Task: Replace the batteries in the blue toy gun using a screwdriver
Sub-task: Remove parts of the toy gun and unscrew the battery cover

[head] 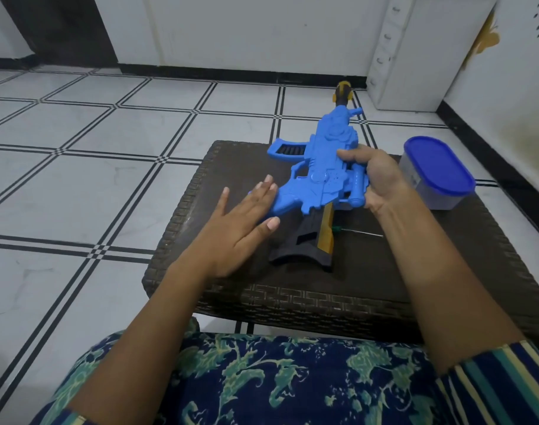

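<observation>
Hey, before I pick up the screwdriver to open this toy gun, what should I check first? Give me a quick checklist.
1. Blue toy gun held: ok, the right hand has a grip on its upper edge.
2. Left hand free for the tool: ok, fingers straight, touching the gun.
3. Screwdriver within reach: ok, it lies on the wicker table, handle partly hidden behind the stock.
4. Battery cover screw found: cannot tell, none visible.
5. New batteries ready: cannot tell, the blue-lidded container is closed.

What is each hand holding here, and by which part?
The right hand grips the toy gun by its mid body. The left hand lies open against its handle, gripping nothing. The screwdriver lies untouched.
</observation>
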### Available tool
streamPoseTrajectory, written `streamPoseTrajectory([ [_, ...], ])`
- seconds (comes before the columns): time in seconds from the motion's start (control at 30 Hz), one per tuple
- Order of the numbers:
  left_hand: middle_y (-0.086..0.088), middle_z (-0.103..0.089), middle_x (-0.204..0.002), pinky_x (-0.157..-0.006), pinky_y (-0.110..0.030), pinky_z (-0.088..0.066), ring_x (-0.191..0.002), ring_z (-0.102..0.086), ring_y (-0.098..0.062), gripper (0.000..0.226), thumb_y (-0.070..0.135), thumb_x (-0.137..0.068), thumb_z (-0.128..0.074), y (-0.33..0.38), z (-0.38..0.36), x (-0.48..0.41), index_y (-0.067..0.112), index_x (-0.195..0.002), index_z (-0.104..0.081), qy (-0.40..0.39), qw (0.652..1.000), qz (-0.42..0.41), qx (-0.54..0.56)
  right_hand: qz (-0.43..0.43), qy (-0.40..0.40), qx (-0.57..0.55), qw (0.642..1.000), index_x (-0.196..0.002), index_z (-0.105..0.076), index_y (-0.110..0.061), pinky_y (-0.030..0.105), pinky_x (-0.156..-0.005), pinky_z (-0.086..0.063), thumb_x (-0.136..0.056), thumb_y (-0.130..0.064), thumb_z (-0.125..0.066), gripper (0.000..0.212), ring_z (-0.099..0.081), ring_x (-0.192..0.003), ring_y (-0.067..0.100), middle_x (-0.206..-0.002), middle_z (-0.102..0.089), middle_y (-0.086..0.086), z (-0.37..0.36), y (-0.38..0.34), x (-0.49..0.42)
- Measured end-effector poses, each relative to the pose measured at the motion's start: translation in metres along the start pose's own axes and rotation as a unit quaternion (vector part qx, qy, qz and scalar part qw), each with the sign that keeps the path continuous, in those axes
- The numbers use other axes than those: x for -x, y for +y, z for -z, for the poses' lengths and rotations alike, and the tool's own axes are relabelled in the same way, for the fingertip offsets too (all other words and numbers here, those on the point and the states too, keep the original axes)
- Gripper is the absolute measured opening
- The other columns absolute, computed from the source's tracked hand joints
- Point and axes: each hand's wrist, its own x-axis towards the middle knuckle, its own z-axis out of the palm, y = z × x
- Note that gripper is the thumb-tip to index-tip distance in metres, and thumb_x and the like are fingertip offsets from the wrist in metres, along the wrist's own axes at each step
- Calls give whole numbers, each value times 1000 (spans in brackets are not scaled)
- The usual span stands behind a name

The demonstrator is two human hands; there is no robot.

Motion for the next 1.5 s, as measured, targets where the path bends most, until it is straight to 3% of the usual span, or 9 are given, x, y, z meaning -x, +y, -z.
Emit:
streamPoseTrajectory([
  [0.2,21,1,-158,-120,-45,5,-143,5,7,62,53,-96,-21,-3,11,4,30,-152,-7,55,992,25,106,-6,1,-4,1000,-132,-54,1,48,-64,-60,-93,-4,-53,39,-70,-94,39,-119,-67,23,-3,3,-1],
  [0.47,16,3,-159,-120,-45,1,-145,5,1,61,46,-98,-24,-4,15,3,25,-152,-5,104,990,6,92,-1,29,17,999,-126,-56,4,57,-81,-57,-90,-1,-57,37,-68,-101,41,-116,-68,25,-10,11,-2],
  [0.63,18,-2,-159,-120,-45,0,-144,3,3,59,48,-98,-22,-10,13,5,29,-152,-10,89,992,18,88,19,45,77,996,-117,-60,3,47,-70,-61,-89,2,-58,28,-72,-89,37,-105,-71,21,-15,11,-4],
  [0.97,17,-5,-159,-121,-43,0,-144,3,5,60,51,-97,-21,-11,12,3,27,-152,-12,88,992,28,81,-8,44,25,999,-120,-60,2,52,-75,-60,-89,-1,-58,31,-70,-97,40,-113,-69,23,-10,10,-3],
  [1.1,17,-6,-159,-121,-43,-1,-144,3,5,61,52,-97,-21,-13,12,2,27,-152,-13,86,993,30,79,-7,39,30,999,-111,-62,0,48,-71,-61,-90,1,-57,22,-71,-95,38,-111,-70,22,-13,12,-3],
  [1.23,18,-6,-159,-121,-42,0,-144,2,5,60,52,-96,-21,-13,11,3,28,-152,-14,84,993,31,81,34,52,107,992,-114,-62,5,43,-68,-61,-90,6,-58,25,-71,-90,34,-105,-71,20,-21,11,-4],
  [1.5,18,-6,-159,-121,-41,0,-143,3,6,60,51,-97,-21,-14,12,4,28,-152,-14,81,992,39,89,34,33,72,996,-113,-63,1,41,-64,-61,-90,4,-57,24,-72,-88,34,-104,-71,19,-16,7,-1],
])
